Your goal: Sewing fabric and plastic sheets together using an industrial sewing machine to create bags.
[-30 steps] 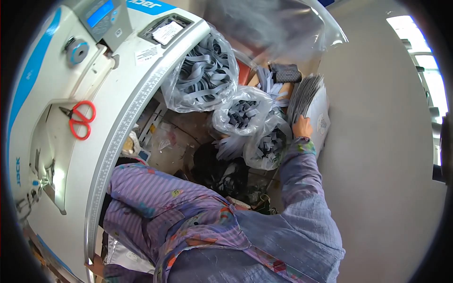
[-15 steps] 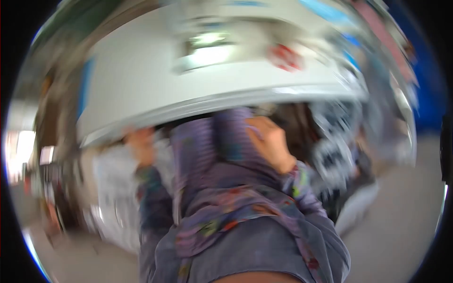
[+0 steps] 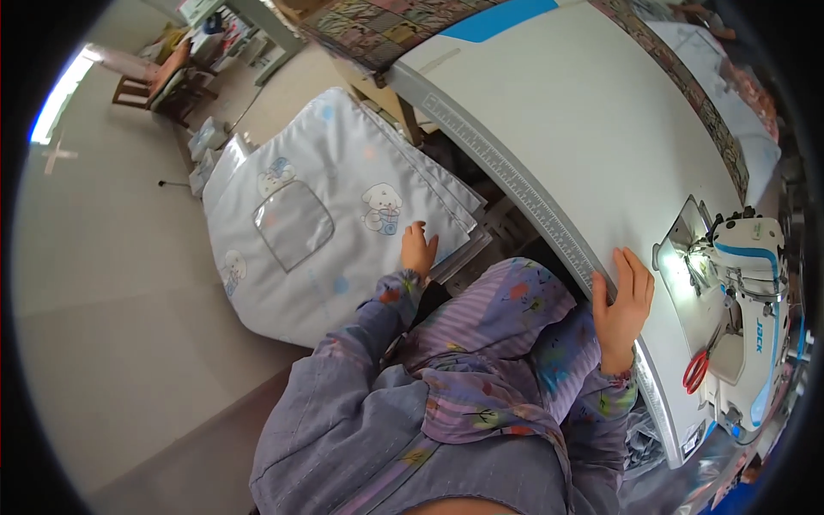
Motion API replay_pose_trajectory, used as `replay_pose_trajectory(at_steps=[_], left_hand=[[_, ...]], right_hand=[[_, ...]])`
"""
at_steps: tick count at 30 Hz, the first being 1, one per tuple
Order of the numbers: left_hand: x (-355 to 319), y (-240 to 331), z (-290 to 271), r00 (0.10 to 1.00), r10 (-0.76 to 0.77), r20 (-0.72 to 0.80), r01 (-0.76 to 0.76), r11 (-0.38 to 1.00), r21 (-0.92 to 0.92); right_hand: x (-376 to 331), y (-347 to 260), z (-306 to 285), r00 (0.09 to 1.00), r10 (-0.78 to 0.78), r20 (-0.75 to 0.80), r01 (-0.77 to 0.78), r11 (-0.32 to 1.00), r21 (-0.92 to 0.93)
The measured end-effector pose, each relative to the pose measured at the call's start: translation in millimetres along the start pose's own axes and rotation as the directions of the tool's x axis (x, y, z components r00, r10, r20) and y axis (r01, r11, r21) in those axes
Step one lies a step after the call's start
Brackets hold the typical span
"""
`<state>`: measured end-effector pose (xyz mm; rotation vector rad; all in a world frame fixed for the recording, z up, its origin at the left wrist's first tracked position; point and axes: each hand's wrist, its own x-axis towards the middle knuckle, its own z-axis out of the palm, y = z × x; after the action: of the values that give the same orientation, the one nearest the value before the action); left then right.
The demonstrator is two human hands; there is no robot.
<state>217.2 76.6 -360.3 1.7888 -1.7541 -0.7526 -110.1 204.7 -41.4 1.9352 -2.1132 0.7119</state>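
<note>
Head view: the left hand (image 3: 418,250) lies open-fingered on the stack of pale printed fabric pieces (image 3: 326,215), left of centre. The right hand (image 3: 624,309), right of centre, rests flat on the white table (image 3: 601,129) edge, gripping nothing.

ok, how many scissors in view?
1: red-handled scissors lying on the white table beside the sewing machine, to the right of the right hand. Others may be hidden behind the machine.
</note>
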Motion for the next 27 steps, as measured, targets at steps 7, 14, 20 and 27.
replay_pose_trajectory(at_steps=[7, 14, 20, 27], left_hand=[[99.3, 38.5, 74.5, 0.879, -0.467, -0.096, 0.477, 0.865, 0.157], [110.5, -59.7, 25.4, 0.867, -0.497, 0.029, 0.481, 0.851, 0.21], [105.3, -38.0, -250.7, 0.951, -0.246, 0.187, 0.255, 0.966, -0.026], [109.3, 259.0, -359.2, 0.786, 0.543, 0.296, -0.191, 0.668, -0.719]], right_hand=[[4.0, -1.9, -2.2, 0.997, 0.055, 0.048, -0.055, 0.998, -0.005], [7.0, -3.9, -2.6, 0.998, 0.027, 0.059, -0.027, 1.0, 0.005], [4.9, 0.5, -5.9, 0.997, 0.026, 0.075, -0.029, 0.999, 0.035], [30.7, -80.0, 18.4, 0.941, -0.104, 0.323, -0.265, 0.37, 0.89]])
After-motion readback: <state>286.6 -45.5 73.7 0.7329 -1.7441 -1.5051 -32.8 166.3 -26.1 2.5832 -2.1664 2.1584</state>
